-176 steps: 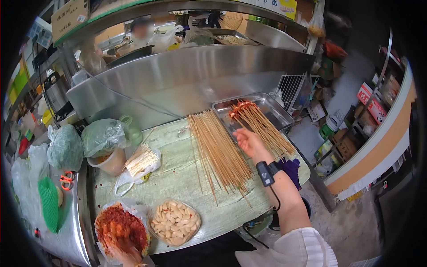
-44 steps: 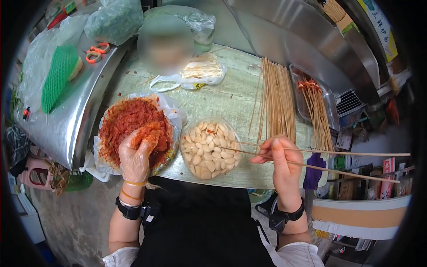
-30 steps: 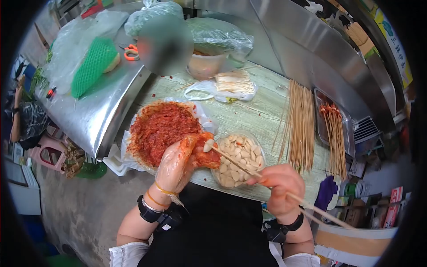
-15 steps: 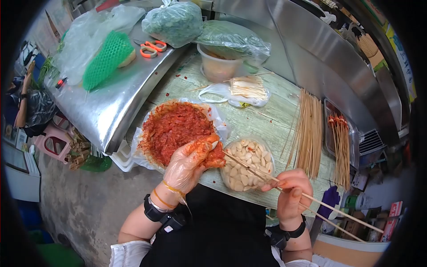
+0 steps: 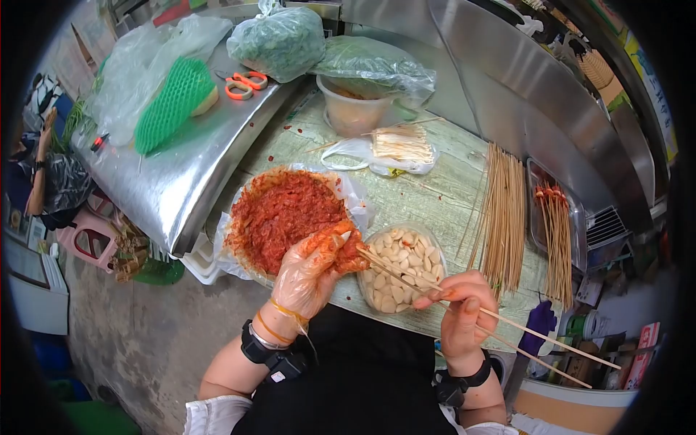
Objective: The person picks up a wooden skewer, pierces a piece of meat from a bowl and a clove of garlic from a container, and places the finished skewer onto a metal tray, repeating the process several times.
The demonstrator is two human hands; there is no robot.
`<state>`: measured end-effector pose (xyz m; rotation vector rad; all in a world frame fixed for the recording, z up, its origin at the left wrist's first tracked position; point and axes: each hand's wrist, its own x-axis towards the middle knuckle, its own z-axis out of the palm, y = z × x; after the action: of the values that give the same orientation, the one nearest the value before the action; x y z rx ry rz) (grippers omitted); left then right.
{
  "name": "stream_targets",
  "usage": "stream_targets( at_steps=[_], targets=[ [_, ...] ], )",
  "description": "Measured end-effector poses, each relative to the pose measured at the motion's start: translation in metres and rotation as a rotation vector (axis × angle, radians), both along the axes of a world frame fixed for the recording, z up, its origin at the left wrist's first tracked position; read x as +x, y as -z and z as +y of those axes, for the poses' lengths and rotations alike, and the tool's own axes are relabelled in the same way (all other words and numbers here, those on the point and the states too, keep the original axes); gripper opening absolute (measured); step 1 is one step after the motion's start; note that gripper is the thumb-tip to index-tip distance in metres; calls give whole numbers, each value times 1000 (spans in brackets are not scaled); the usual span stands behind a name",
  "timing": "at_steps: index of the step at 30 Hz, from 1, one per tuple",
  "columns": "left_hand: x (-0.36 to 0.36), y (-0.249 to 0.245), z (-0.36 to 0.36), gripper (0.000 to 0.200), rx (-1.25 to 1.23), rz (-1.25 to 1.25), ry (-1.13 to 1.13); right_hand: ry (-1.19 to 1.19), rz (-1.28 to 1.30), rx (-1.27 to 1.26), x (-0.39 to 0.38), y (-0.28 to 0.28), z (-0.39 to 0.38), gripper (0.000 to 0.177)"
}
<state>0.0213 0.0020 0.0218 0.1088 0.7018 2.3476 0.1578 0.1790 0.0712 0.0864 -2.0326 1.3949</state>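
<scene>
My left hand (image 5: 312, 267), in a clear plastic glove smeared with red, is closed around a piece of red marinated meat (image 5: 355, 259). It is just over the near right edge of a bowl of red marinated meat (image 5: 283, 217) lined with a white bag. My bare right hand (image 5: 465, 308) grips two thin bamboo skewers (image 5: 552, 338). Their tips meet the meat at my left fingers; how deep they go is hidden. Below the skewers is a clear tub of peeled garlic cloves (image 5: 399, 286).
Bare skewers (image 5: 502, 217) lie in a row on the right, beside a metal tray (image 5: 576, 217) with loaded skewers (image 5: 554, 239). Enoki mushrooms (image 5: 402, 145) and a plastic tub (image 5: 351, 112) stand behind. Orange-handled scissors (image 5: 243, 85) rest on the steel counter (image 5: 196, 167).
My right hand and the skewers have shifted slightly left, toward the meat. My left hand keeps its grip, and the view has moved a little.
</scene>
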Motion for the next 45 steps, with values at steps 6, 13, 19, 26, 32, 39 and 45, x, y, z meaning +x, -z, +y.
stream_targets(
  at_steps=[6,13,19,26,32,39,45],
  targets=[
    [-1,1,0,37,31,43,-41,42,115,-455,-4,0,-4,35],
    [2,-7,0,36,28,68,-38,68,83,-525,-3,4,-4,34],
    [3,-6,-2,42,-24,36,-7,-6,89,-293,-4,-2,-10,34],
    [5,-3,-1,39,33,44,-36,28,70,-236,-1,-6,-13,36],
    [7,-7,3,36,52,34,-57,1,27,-122,-1,3,-8,35],
    [8,-5,3,36,34,-19,-108,-31,35,-4,-4,3,-12,37],
    [9,-1,6,39,93,16,-194,7,35,241,-9,-16,-18,28]
  ],
)
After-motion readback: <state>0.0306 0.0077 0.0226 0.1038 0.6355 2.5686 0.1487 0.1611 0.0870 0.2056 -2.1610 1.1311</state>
